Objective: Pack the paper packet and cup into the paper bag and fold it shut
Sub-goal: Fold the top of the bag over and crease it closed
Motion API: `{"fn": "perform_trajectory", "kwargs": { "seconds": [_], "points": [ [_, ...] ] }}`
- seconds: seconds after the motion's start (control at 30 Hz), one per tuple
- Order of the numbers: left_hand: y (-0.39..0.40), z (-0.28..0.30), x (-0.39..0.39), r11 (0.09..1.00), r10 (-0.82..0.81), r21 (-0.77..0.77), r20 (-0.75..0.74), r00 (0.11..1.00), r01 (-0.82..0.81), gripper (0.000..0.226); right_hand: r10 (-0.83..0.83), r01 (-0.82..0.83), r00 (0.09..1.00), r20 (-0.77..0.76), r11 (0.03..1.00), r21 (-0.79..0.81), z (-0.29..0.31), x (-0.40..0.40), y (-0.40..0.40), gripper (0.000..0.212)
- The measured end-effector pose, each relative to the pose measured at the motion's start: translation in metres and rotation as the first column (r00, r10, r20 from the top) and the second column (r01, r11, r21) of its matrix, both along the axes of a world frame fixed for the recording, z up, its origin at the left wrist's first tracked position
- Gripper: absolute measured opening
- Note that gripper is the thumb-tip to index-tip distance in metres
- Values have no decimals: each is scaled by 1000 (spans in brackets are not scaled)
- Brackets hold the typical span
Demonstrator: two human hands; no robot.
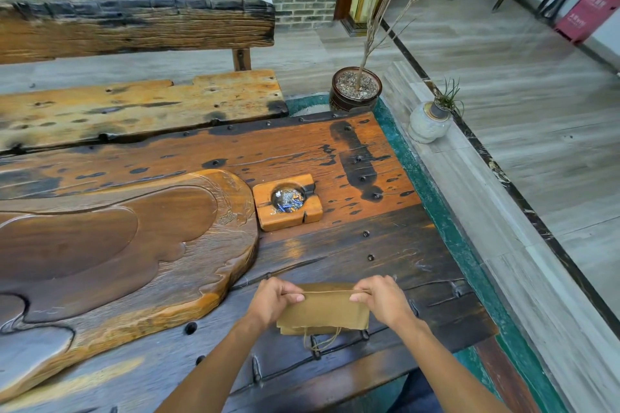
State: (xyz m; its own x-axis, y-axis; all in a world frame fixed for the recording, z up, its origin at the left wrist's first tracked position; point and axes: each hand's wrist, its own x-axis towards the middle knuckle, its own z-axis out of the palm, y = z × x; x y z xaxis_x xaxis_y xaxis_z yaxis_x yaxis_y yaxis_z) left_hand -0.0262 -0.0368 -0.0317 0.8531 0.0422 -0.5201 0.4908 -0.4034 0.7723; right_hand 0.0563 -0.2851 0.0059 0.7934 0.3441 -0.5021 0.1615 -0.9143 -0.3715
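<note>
A brown paper bag (324,312) stands on the dark wooden table (385,245) near its front edge. Its top flap hangs folded over toward me, and a twine handle dangles below the flap. My left hand (273,300) pinches the left end of the fold line. My right hand (382,298) pinches the right end, and the fold is stretched straight between them. No paper packet or cup shows outside the bag, and the bag's inside is hidden.
A wooden ashtray (288,201) with butts sits beyond the bag. A large carved wooden tea tray (117,245) fills the left of the table. A bench (134,104) stands behind, a potted twig plant (355,89) at the far corner, and a small stone planter (431,122) on the ledge to the right.
</note>
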Motion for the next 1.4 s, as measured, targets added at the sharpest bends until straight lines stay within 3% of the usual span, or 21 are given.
{"fn": "perform_trajectory", "kwargs": {
  "seconds": [0.07,0.2,0.33,0.4,0.5,0.6,0.7,0.83,1.0,1.13,1.23,1.3,1.4],
  "points": [
    [3,0,-6,993,95,-70,-16,995,-96,32,-66,70,997,-51,994,90,-7,1,-12,7],
    [10,-5,-19,947,254,-184,-80,964,-265,27,-262,290,954,-147,933,215,-13,-8,-25,12],
    [7,-10,-29,922,322,-183,-126,938,-341,43,-491,537,844,-217,781,318,-21,-20,-22,7],
    [5,-12,-32,896,373,-206,-130,919,-393,35,-547,593,805,-231,728,345,-23,-27,-19,23],
    [-1,-5,-35,832,478,-245,-137,868,-497,12,-584,625,778,-234,682,379,-23,-31,-12,29],
    [-4,8,-30,762,561,-296,-140,816,-575,16,-581,624,777,-242,658,421,-15,-25,-8,29],
    [-1,26,-21,772,553,-336,-62,831,-539,15,-573,604,785,-234,626,494,7,-15,-1,19],
    [7,66,-5,778,560,-367,37,827,-510,25,-553,544,809,-199,575,611,43,5,9,33],
    [25,128,19,755,601,-444,176,779,-482,12,-521,427,849,-92,572,700,109,28,26,18],
    [33,187,35,764,619,-458,326,714,-454,11,-525,291,849,58,557,778,171,41,41,27],
    [39,235,44,774,618,-466,407,673,-429,12,-529,225,844,91,503,834,213,48,47,17],
    [50,257,52,759,639,-491,438,632,-427,12,-528,168,842,108,448,878,242,53,53,25],
    [61,295,64,728,675,-543,466,571,-418,30,-543,79,826,151,377,923,283,62,62,32]
  ]
}}
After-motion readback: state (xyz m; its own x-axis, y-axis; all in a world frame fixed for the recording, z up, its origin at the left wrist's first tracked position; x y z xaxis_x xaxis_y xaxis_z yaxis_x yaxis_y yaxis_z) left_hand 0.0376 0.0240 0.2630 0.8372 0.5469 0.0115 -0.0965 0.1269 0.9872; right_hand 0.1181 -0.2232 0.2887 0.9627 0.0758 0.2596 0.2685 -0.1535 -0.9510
